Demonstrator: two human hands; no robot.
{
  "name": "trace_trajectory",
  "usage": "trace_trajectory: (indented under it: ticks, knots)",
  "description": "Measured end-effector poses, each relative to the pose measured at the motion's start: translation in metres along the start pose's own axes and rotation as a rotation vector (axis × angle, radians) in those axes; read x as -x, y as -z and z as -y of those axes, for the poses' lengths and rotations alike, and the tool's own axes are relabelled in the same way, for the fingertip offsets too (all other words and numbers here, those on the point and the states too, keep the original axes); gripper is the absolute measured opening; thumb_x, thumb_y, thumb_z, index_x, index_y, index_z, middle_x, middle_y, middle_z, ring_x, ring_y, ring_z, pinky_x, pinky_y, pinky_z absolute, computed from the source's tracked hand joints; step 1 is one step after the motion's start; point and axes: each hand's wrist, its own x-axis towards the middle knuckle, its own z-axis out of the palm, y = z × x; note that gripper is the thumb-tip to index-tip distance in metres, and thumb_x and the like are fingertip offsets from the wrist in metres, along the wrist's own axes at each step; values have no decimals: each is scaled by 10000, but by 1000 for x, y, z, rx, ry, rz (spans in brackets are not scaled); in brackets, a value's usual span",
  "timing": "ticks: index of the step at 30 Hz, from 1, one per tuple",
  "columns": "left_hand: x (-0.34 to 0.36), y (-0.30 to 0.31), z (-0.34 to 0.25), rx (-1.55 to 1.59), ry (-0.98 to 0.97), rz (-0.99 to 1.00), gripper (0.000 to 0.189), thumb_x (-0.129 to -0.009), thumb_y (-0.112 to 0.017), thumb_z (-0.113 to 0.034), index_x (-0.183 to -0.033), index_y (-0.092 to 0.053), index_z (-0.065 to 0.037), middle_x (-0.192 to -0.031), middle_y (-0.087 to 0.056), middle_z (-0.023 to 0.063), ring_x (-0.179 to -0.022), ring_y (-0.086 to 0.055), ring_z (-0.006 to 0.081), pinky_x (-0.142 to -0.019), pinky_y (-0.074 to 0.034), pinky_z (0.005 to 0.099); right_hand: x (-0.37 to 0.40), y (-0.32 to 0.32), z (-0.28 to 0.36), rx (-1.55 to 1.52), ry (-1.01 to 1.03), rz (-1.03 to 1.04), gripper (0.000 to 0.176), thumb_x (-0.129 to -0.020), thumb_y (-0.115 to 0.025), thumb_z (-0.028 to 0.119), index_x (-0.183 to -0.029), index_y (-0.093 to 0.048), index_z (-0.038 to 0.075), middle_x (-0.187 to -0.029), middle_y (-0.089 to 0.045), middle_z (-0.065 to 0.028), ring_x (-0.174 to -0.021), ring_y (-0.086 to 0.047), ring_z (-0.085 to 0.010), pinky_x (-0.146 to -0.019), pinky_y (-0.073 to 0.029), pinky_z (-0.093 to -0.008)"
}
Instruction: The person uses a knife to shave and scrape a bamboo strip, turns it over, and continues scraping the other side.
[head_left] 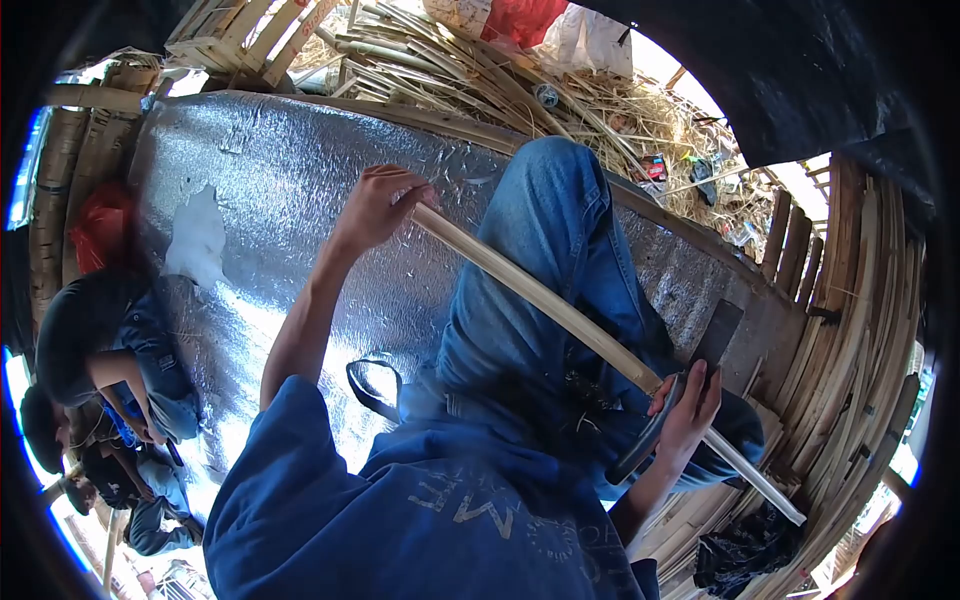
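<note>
A long pale bamboo strip runs diagonally across my bent knee, from upper left to lower right. My left hand is closed around its upper end. Lower right, my right hand is wrapped round a large knife, with the strip passing against its fingers. The knife's broad dark blade points up and away from me. A dark curved handle slants down from that hand. Behind my right hand, a thinner pale length continues along the strip's line.
I sit on a silver foil-covered platform. Long split bamboo strips line the right side; more strips and straw lie beyond the edge. Other people sit at the left. A dark cloth lies lower right.
</note>
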Motion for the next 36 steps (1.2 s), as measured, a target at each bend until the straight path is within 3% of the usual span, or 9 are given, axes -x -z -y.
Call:
trace_trajectory:
  ticks: [13,19,23,26,29,31,32,35,36]
  knots:
    - [2,18,26,-90,187,-22,159,-896,-621,-185,-948,-714,-68,-917,-712,102,-853,-681,203,-780,-535,355,-3,3,-4,3,-11,26,671,-976,-505,364,-1388,-250,-101,-592,-486,-89,-422,-431,-123,-405,-371,-253]
    - [11,31,64,-97,584,-465,183,-931,-589,-201,-1007,-709,-84,-962,-716,87,-868,-695,215,-791,-537,327,-1,1,-2,-4,-16,9,665,-972,-517,366,-1391,-265,-85,-600,-483,-84,-425,-428,-121,-412,-370,-249]
    - [34,18,31,-47,459,-202,193,-928,-598,-230,-1006,-715,-97,-961,-714,106,-820,-691,213,-718,-561,349,-1,-1,1,-7,-22,7,659,-973,-516,358,-1389,-265,-87,-604,-485,-84,-425,-428,-121,-412,-373,-250]
    - [24,25,13,91,421,39,249,-936,-586,-226,-1103,-679,-67,-1008,-705,104,-899,-676,186,-808,-520,323,-2,1,2,8,-26,23,663,-972,-516,357,-1396,-256,-82,-607,-486,-85,-429,-431,-122,-415,-379,-250]
    - [-10,24,15,123,427,-223,251,-933,-590,-230,-1109,-668,-68,-1066,-683,154,-893,-688,262,-739,-569,383,-1,1,2,4,-43,64,679,-966,-528,358,-1406,-245,-73,-622,-493,-89,-435,-436,-121,-414,-384,-247]
    - [-24,20,17,182,417,-495,370,-945,-571,-280,-1247,-579,-67,-1108,-661,184,-890,-682,270,-693,-566,384,4,-3,5,15,-45,-18,690,-958,-543,360,-1412,-246,-66,-639,-500,-93,-439,-438,-118,-410,-383,-241]
    - [-12,18,16,112,480,-360,497,-949,-544,-368,-1333,-492,-57,-1122,-650,206,-893,-675,264,-667,-560,384,4,-2,5,15,-45,-18,700,-953,-553,359,-1417,-242,-63,-651,-505,-96,-441,-440,-117,-405,-383,-239]
    - [35,-2,1,319,754,-93,458,-951,-502,-459,-1198,-631,-95,-1060,-676,189,-860,-668,220,-736,-548,413,3,-3,3,-13,-48,-41,685,-956,-551,347,-1413,-247,-63,-650,-508,-91,-440,-443,-116,-404,-386,-241]
    - [50,-13,-2,422,684,-85,478,-948,-515,-453,-1182,-632,-53,-1040,-682,174,-860,-668,226,-758,-544,390,1,-1,1,-13,-56,-42,685,-956,-551,347,-1413,-247,-63,-650,-508,-91,-440,-443,-116,-404,-386,-241]
